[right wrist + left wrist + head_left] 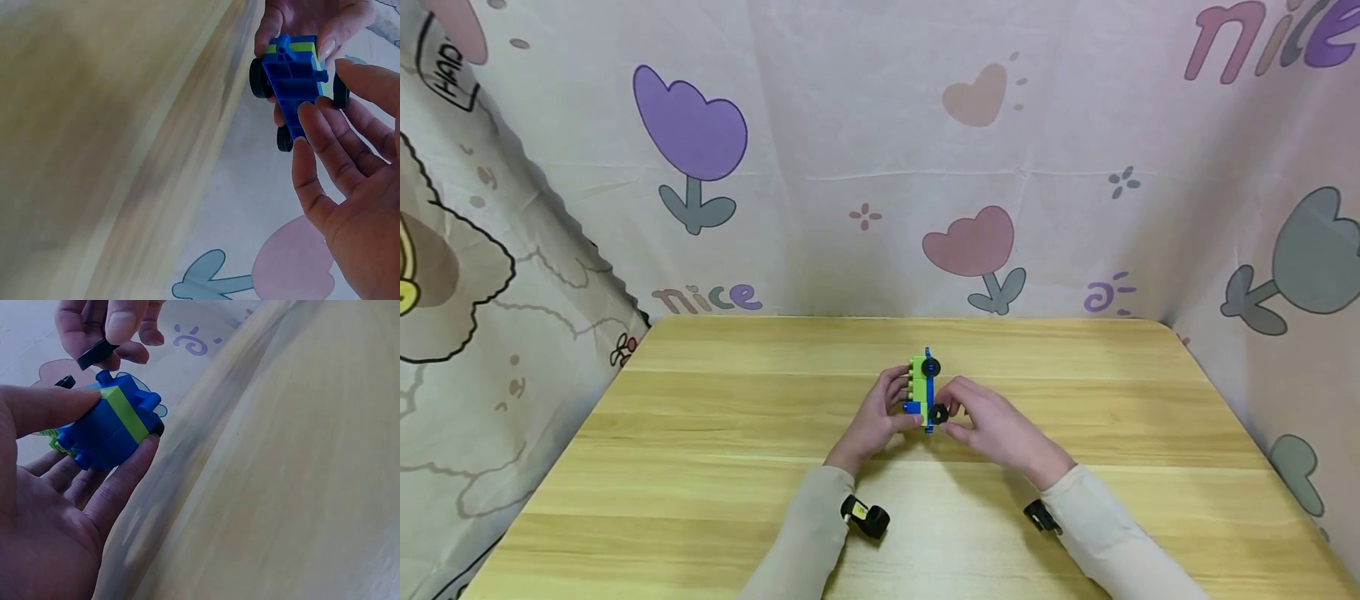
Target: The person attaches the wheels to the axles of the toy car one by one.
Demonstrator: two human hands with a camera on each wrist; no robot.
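My left hand (pixel 874 419) grips a toy car (pixel 919 387) built of blue and lime-green blocks, its thumb on one side and its fingers on the other. The car is tipped on its side, so its blue underside (pixel 294 84) faces the right hand. My right hand (pixel 1000 425) pinches a loose black wheel (pixel 340 92) between thumb and fingers. That wheel is held close beside a bare blue axle peg (pixel 322 76). Other black wheels, such as the one at the car's far end (pixel 931 367), sit on their pegs.
Both hands are above a light wooden table (pixel 700 467). A printed cloth (pixel 842 125) with tulips and lettering hangs behind it and along the sides. A black camera (pixel 867 517) is strapped to the left wrist, another camera (pixel 1042 517) to the right.
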